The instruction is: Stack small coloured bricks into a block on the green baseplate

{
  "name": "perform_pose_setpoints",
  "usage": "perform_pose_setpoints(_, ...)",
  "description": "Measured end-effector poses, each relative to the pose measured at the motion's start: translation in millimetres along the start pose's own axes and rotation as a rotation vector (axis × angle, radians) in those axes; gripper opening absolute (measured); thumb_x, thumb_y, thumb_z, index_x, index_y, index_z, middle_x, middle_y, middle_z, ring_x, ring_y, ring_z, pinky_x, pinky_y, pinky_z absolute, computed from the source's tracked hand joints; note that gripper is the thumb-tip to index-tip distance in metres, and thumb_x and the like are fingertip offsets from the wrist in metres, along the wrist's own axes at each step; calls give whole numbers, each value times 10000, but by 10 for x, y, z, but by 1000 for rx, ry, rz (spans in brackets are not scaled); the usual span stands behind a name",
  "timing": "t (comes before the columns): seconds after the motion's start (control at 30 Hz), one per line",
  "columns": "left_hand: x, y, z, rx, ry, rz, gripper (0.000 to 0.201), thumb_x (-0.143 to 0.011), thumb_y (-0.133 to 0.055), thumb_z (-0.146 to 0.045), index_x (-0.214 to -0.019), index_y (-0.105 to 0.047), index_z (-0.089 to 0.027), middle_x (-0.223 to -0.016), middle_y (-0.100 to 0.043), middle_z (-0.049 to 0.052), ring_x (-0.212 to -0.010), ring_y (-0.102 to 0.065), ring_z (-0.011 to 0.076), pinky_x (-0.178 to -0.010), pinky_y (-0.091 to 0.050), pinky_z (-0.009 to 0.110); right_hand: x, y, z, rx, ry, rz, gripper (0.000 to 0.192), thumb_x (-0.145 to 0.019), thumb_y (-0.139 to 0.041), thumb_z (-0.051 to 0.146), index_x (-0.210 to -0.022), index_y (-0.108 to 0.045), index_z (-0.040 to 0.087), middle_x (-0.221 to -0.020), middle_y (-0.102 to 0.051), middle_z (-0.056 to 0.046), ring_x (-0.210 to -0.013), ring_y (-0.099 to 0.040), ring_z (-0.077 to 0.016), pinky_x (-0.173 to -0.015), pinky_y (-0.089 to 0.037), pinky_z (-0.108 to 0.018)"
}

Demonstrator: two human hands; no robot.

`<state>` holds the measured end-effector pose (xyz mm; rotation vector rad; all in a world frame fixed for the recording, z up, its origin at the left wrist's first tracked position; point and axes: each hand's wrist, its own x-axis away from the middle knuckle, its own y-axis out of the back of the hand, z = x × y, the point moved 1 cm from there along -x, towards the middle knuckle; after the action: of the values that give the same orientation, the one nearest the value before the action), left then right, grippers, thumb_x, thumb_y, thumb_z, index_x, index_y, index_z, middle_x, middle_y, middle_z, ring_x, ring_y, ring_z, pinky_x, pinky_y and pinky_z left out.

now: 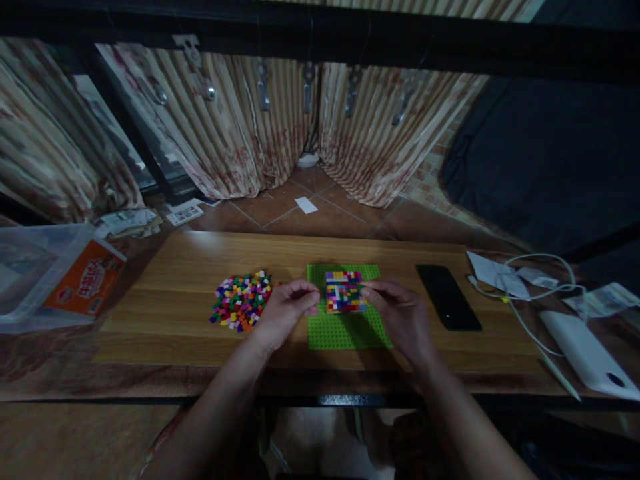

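Head view, downward over table (190, 267)

- Left of the loose brick pile (241, 300), bare bench (165, 300) runs open to the plastic bin (40, 273) at the far left edge.
- Between the green baseplate (345, 330) and the black phone (449, 297) lies a clear strip of wood.
- The far bench strip behind pile and plate is open.
- At the right, white cable (525, 293), papers (497, 275) and a white device (585, 353) crowd the bench.
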<state>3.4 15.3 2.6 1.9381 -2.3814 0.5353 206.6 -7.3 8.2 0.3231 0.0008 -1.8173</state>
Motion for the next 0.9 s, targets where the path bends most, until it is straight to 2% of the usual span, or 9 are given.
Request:
perform_pose_setpoints(0.1, -21, 13, 32, -67, 27, -47, 199, -668, -750, -285, -746, -648, -133, -606, -576, -34, -550, -523, 79, -564, -433, 206, -17, 54, -93, 190, 74, 92, 94, -753, -729, 356, -807, -769, 289, -920, -669, -30, -891, -620, -202, -810, -487, -373)
perform_pose_setpoints(0.17, -27, -2, 54, -92, 25, -36, 182, -674, -733, -277, -739, -645, -132, -596, -569, -37, -544, -508, 77, -547, -410, 199, 0, 36, -142, 270, 96, 144, 87, -761, -726, 355, -812, -769, 300, -985, -653, -34, -958, -608, -215, -880, -467, -402)
perform_pose_setpoints(0.33, -27, -26, 69, -129, 33, 10, 171, -677, -717, -274, -732, -644, -130, -604, -569, -35, -556, -496, 76, -550, -398, 197, 10, -31, -214, 404, 124, 168, 42, -750, -740, 330, -780, -765, 314, -1111, -624, -36, -1085, -557, -249, -976, -416, -464)
perform_pose_setpoints(0.63, -14, -13, 49, -165, 30, 8, 130, -685, -692, -245, -725, -643, -131, -646, -581, -24, -587, -504, 85, -569, -411, 206, -53, -92, -310, 350, 80, 191, 29, -703, -768, 303, -728, -754, 297, -1212, -574, -40, -1168, -511, -270, -974, -431, -468)
perform_pose_setpoints(0.9, -19, 0, 58, -187, 7, 23, 109, -699, -670, -233, -722, -635, -133, -612, -566, -34, -551, -476, 76, -546, -380, 203, -80, -107, -312, 270, 35, 174, 86, -658, -786, 284, -676, -711, 247, -1138, -537, -42, -1124, -537, -241, -1003, -405, -432)
